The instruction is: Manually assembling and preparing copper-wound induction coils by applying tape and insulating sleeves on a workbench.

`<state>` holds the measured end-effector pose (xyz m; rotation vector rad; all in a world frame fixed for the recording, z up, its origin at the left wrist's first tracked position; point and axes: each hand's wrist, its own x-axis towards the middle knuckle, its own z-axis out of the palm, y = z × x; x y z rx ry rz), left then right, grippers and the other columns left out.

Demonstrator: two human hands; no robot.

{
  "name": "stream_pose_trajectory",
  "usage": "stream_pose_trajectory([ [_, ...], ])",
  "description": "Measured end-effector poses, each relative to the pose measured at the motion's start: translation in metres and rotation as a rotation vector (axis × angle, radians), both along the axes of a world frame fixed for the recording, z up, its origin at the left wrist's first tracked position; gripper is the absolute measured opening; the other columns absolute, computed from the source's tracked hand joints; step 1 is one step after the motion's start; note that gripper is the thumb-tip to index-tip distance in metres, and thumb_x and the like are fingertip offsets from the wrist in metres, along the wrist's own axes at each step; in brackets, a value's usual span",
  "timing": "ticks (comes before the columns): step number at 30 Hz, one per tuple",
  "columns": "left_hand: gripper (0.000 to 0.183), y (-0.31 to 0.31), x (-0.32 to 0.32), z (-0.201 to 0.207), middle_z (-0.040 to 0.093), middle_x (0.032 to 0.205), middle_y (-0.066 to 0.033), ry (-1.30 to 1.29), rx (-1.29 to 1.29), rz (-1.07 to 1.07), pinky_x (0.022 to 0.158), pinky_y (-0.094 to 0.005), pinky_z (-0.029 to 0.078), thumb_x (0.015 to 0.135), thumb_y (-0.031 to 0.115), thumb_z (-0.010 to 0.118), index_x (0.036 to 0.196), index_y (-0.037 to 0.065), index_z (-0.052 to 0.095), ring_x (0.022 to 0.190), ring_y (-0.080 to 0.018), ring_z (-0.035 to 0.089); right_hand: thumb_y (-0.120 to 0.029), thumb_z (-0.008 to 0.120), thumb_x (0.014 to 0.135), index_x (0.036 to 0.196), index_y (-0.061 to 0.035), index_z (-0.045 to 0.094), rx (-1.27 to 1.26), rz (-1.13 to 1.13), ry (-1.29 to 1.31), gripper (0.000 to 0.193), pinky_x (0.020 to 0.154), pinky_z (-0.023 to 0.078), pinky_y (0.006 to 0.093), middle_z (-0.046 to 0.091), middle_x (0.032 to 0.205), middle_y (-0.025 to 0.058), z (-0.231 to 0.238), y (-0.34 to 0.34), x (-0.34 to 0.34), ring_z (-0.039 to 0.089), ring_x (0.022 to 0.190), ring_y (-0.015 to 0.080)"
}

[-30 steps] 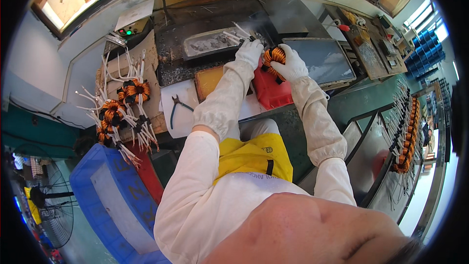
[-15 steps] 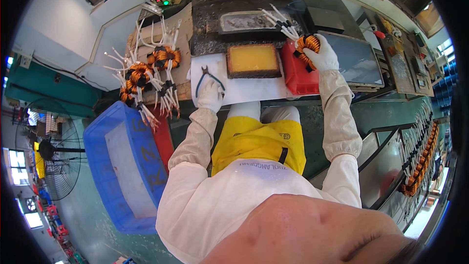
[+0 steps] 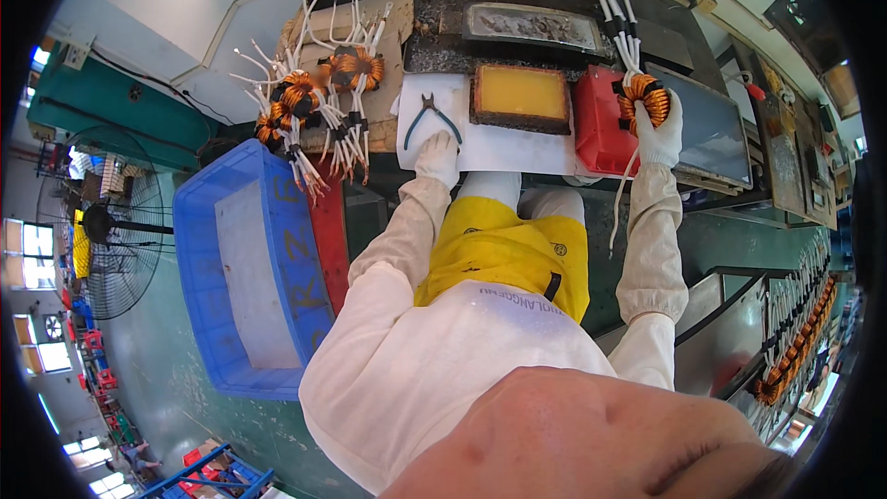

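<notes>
My gloved right hand (image 3: pixel 662 134) is closed round a ring-shaped copper-wound coil (image 3: pixel 647 102), gripping its right and lower side. Several white-sleeved leads (image 3: pixel 628 46) stand up from the coil, and one long pale lead (image 3: pixel 617 208) dangles below it. The coil is over the right edge of a red plastic bin (image 3: pixel 596 125). My gloved left hand (image 3: pixel 438 157) rests on white paper (image 3: pixel 499 152), its fingers between the spread handles of green-handled pliers (image 3: pixel 428 115). The pliers lie with jaws pointing away, and the fingers look laid out rather than wrapped round a handle.
A tray of yellow material (image 3: pixel 522 97) sits ahead, with a metal-lined trough (image 3: pixel 531 28) behind it. Several more coils (image 3: pixel 300 92) lie at left on cardboard. A blue crate (image 3: pixel 199 277) and a fan (image 3: pixel 97 222) stand left. Coils (image 3: pixel 795 360) line a rack at lower right.
The whole view has shifted. The coil in my right hand has turned, so its leads point more upright, and a long lead now hangs down. The left hand stays by the pliers.
</notes>
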<state>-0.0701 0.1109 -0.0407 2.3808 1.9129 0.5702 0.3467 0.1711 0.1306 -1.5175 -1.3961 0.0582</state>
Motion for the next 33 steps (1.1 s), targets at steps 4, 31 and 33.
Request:
stream_pose_trajectory([
  [4,0.033,0.004,-0.009,0.01,0.061,0.124,-0.0159,-0.066,-0.146,-0.059,0.101,-0.0436,0.048,0.083,0.01,0.064,0.116,0.007,0.065,0.117,-0.0339,0.059,-0.018,0.084,0.084,0.134,0.0014,0.055,0.126,-0.025,0.067,0.061,0.098,0.051,0.0372,0.064,0.122,0.017,-0.018,-0.001,-0.002,0.065,0.109,0.0278],
  [31,0.024,0.087,-0.059,0.009,0.061,0.119,-0.0185,0.001,-0.164,0.593,0.093,-0.0502,0.052,0.094,0.019,0.06,0.117,0.012,0.062,0.111,-0.0398,0.063,-0.018,0.084,0.08,0.143,-0.0066,0.048,0.26,-0.114,0.035,0.073,0.092,0.053,0.0459,0.062,0.117,0.0223,-0.046,-0.008,0.001,0.065,0.106,0.0411],
  [33,0.024,0.079,-0.052,-0.003,0.06,0.117,-0.0174,-0.039,-0.012,0.646,0.091,-0.0497,0.051,0.092,0.02,0.062,0.115,0.012,0.062,0.108,-0.0392,0.061,-0.017,0.084,0.08,0.143,-0.0069,0.048,0.253,-0.131,0.032,0.073,0.092,0.053,0.046,0.062,0.117,0.022,-0.048,-0.007,0.001,0.065,0.107,0.0412],
])
